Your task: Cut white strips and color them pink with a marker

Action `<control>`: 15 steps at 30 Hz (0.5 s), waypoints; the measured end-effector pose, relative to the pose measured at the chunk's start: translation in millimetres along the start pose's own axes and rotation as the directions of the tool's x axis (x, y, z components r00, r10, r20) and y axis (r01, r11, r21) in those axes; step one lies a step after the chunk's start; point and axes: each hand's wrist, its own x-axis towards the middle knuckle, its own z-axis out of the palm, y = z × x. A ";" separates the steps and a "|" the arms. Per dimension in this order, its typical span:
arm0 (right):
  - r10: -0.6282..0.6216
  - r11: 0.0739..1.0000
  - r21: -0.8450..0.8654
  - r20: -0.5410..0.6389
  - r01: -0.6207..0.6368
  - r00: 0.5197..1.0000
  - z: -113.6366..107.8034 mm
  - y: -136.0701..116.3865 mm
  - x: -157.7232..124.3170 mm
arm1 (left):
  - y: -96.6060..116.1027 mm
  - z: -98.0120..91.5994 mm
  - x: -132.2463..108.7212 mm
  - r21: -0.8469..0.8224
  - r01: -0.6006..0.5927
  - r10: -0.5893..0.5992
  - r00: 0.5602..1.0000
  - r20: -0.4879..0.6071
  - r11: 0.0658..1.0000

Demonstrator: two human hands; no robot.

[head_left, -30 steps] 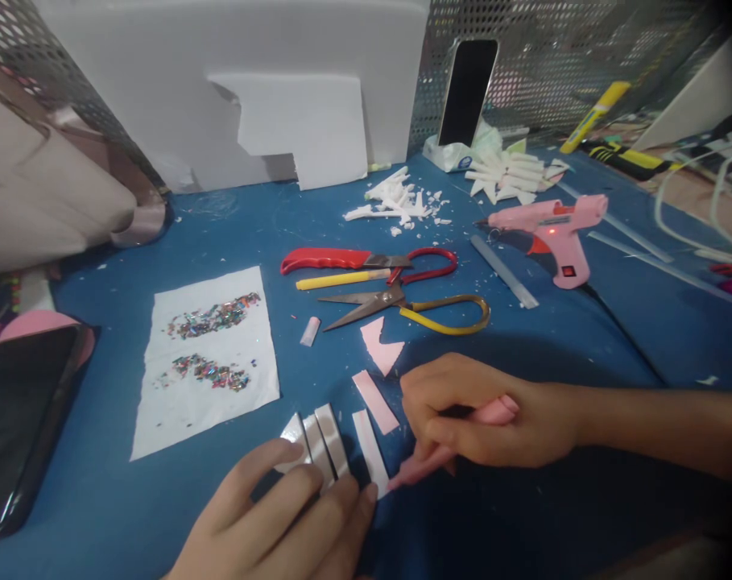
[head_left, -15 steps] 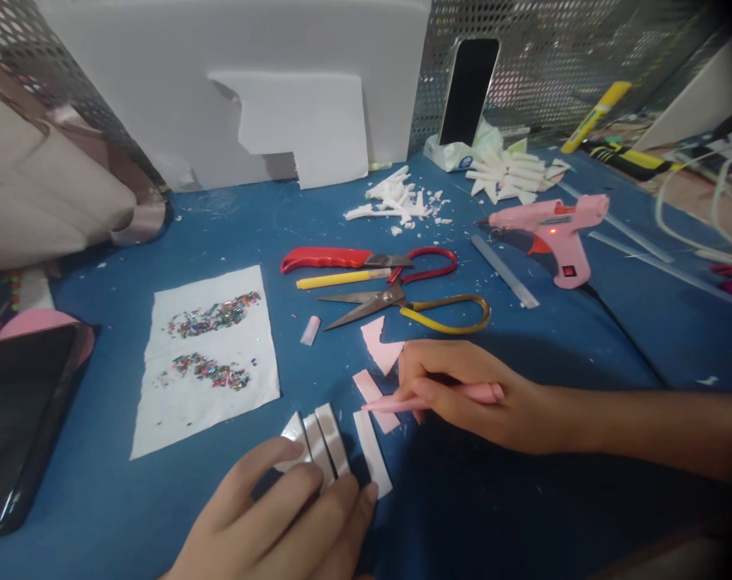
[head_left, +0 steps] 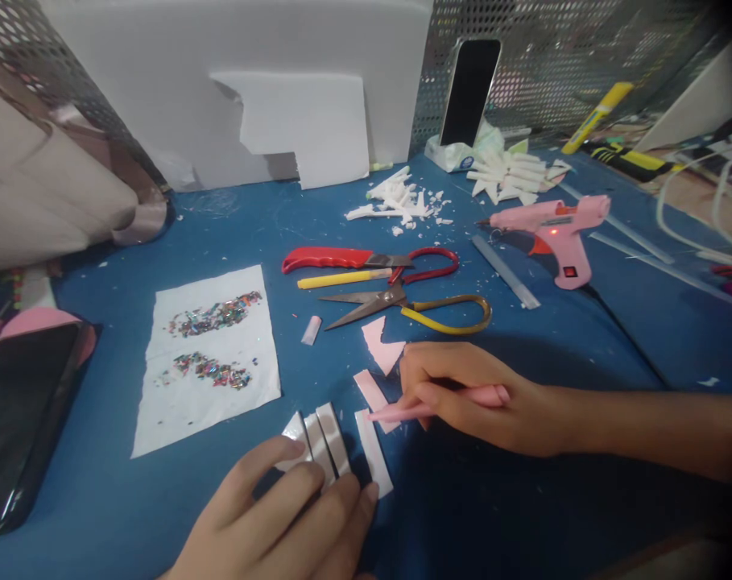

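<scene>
My left hand [head_left: 287, 524] lies flat with its fingers spread, pressing on several narrow white foam strips [head_left: 326, 439] on the blue table [head_left: 462, 515]. My right hand [head_left: 462, 395] is closed round a pink craft knife [head_left: 402, 411]. The knife's tip rests at the upper end of the rightmost strip, beside a small pink strip [head_left: 370, 388]. A bigger pink offcut [head_left: 381, 345] lies just beyond my right hand's fingers.
Scissors [head_left: 407, 310], a red cutter [head_left: 341, 259], a yellow stick [head_left: 338, 279] and a lit pink glue gun [head_left: 550, 229] lie further back. A white sheet with glitter [head_left: 208, 358] is at the left, a dark phone [head_left: 21, 411] at the far left. White foam boards [head_left: 299, 121] lean at the back.
My right hand swung the pink knife from the strip's lower end up to its upper end and has since stayed there. My left hand has not moved.
</scene>
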 end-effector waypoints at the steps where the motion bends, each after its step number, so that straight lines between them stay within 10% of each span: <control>1: -0.011 1.000 0.004 0.011 0.011 1.000 -0.7 0.3 -0.1 | -0.6 0.6 -0.7 -0.001 -0.005 0.005 1.000 0.000 1.000; 15: -0.148 0.988 -0.023 0.123 0.151 0.981 -2.7 3.1 0.3 | 3.7 0.4 3.3 -0.024 0.043 -0.044 0.999 -0.009 0.999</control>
